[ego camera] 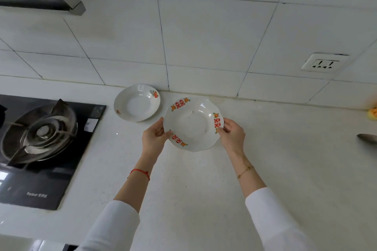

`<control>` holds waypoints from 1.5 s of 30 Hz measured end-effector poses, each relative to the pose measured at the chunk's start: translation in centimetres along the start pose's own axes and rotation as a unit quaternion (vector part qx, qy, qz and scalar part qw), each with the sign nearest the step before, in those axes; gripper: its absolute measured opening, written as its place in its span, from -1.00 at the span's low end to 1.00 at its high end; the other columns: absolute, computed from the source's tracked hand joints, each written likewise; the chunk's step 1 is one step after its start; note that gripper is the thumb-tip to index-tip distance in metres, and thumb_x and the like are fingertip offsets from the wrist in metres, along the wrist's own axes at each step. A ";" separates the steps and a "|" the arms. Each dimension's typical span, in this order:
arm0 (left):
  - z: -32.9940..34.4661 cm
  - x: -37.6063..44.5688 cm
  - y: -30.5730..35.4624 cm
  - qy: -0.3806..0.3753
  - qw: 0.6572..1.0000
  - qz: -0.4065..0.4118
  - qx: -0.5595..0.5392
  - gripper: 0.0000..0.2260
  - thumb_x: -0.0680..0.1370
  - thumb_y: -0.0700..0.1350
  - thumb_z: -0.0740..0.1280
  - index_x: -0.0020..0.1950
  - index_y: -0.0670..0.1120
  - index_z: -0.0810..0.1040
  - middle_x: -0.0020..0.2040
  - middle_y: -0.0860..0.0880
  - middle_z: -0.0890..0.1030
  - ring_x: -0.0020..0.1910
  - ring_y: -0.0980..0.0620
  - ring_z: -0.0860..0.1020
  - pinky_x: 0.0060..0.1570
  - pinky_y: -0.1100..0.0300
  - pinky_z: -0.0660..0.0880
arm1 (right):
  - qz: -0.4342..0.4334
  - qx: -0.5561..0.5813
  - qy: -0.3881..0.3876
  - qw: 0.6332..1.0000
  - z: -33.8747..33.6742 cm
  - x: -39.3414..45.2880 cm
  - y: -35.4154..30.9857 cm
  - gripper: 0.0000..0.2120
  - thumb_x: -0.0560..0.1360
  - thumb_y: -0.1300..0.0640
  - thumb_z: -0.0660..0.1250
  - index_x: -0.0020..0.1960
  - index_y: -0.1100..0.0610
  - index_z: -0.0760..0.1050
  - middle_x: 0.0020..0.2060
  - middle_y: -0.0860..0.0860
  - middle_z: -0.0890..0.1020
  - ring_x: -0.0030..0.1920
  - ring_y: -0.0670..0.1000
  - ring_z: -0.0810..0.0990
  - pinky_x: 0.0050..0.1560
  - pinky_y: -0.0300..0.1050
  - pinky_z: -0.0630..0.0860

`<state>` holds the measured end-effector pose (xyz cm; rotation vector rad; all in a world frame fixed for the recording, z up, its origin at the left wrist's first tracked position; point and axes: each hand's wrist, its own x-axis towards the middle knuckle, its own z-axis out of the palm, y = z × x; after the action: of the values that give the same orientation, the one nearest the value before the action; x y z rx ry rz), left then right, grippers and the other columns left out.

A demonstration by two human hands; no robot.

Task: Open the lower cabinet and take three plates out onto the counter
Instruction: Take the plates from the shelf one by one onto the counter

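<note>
Glazed china like this scalloped plate (193,125) is stiff, smooth and quick to chip, so I judge it wants a hold on the rim at two opposite sides, thumbs on top and fingers under, and a gentle set-down without any slide across the stone. It looks light enough for one hand, but the glaze is slippery and two hands feel safer.

My left hand (154,136) pinches the rim at the near-left edge, thumb over the top beside one of the red-and-orange motifs, fingers curled beneath. My right hand (232,132) does the same at the right edge, thumb and forefinger closed on the rim just by another motif. Neither hand is spread wide; both are closed down to a narrow pinch with the plate between them.

I hold the plate over the white counter (204,189), tipped a little toward the wall. Whether its far edge already touches the surface I cannot tell from this angle. Just beside it to the left, at the foot of the tiled wall (204,36), a round plate (137,103) with a small orange motif lies flat on the counter, and the two rims look close but apart. By my count that makes this the second of three plates, and the cabinet is out of view below.
</note>
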<state>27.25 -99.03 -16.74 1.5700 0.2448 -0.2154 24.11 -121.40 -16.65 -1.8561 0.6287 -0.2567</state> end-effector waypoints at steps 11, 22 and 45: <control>1.7 9.9 -2.7 0.026 0.999 -0.032 0.019 -0.48 0.44 -0.41 0.40 0.39 -0.18 0.44 0.25 -0.10 0.60 0.21 -0.03 0.59 0.21 -0.05 0.52 | 0.042 -0.006 -0.019 0.999 5.7 9.0 2.2 -0.76 0.45 0.32 0.35 0.08 0.13 0.61 -0.10 -0.05 0.68 -0.15 -0.20 0.60 -0.27 -0.56 0.43; 1.6 13.7 -4.9 0.033 0.997 -0.046 0.043 -0.48 0.45 -0.38 0.41 0.38 -0.14 0.45 0.05 0.15 0.61 0.09 0.13 0.59 0.20 -0.02 0.53 | 0.060 -0.051 -0.020 0.997 8.9 12.2 4.2 -0.73 0.46 0.36 0.32 0.14 0.19 0.58 0.01 0.06 0.69 -0.11 -0.15 0.59 -0.25 -0.57 0.40; -1.6 8.6 -1.3 0.000 0.938 0.109 0.329 -0.54 0.51 -0.18 0.41 0.41 -0.12 0.44 0.31 -0.11 0.55 0.25 -0.16 0.53 0.30 -0.05 0.45 | -0.038 -0.227 -0.076 0.970 5.1 7.2 0.7 -0.60 0.54 0.12 0.29 0.35 0.18 0.38 0.25 0.11 0.52 0.28 0.12 0.44 0.13 -0.14 0.38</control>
<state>35.11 -97.21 -20.42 2.2456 -0.0137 -0.1275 32.33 -121.32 -20.05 -2.3184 0.5386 -0.0155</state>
